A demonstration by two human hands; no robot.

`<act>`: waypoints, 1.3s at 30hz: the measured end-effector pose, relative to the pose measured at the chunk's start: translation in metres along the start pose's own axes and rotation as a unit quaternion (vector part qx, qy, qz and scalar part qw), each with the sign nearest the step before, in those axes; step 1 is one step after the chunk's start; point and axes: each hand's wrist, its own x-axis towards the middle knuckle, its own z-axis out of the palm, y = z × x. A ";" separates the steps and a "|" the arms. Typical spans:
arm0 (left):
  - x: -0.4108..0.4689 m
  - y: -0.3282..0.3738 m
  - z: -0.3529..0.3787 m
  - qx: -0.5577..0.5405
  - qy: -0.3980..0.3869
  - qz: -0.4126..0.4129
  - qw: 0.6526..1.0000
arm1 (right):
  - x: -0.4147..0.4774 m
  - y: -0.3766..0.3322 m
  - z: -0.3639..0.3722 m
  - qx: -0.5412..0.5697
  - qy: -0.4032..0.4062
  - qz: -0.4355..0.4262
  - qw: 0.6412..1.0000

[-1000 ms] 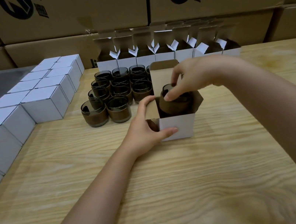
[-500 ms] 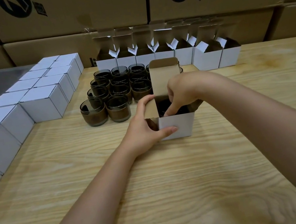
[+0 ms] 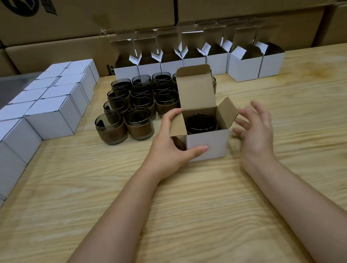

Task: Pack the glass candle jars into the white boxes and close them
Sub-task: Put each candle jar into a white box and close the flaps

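- Head view, nearest first: two bare forearms reach across the pale wooden table (image 3: 204, 217).
- The left hand (image 3: 170, 147) grips the white box (image 3: 209, 146), thumb pressed to its front wall and fingers curled over the left side flap (image 3: 177, 126).
- The right hand (image 3: 256, 131), which a second ago was lowering a glass candle jar (image 3: 201, 123) into that box, has come out. It hovers just beside the right side flap (image 3: 227, 111), fingers spread and holding nothing.
- The jar now sits upright inside the box, its dark rim below the box's edge.
- The lid flap (image 3: 195, 89) stands tall behind it and both side flaps are splayed out, so loading looks finished and closing is what remains for this box.
- Behind, a cluster of unpacked jars (image 3: 138, 105) waits, packed close together.
- To the left, closed boxes (image 3: 52, 118) sit in rows.
- Farther back, a row of open boxes (image 3: 171, 65) stands before stacked brown cartons (image 3: 85, 9).
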 end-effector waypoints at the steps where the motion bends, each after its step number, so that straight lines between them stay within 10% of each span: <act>1: 0.000 -0.001 0.000 -0.003 0.001 0.000 1.000 | 0.001 0.004 0.000 -0.002 -0.038 0.025 0.999; 6: 0.002 -0.005 0.003 0.011 0.014 0.004 1.000 | -0.003 0.008 0.007 -0.015 -0.165 0.087 0.982; 39: 0.004 -0.004 0.003 0.036 -0.006 0.042 0.998 | -0.002 0.006 -0.001 0.029 -0.321 -0.014 0.946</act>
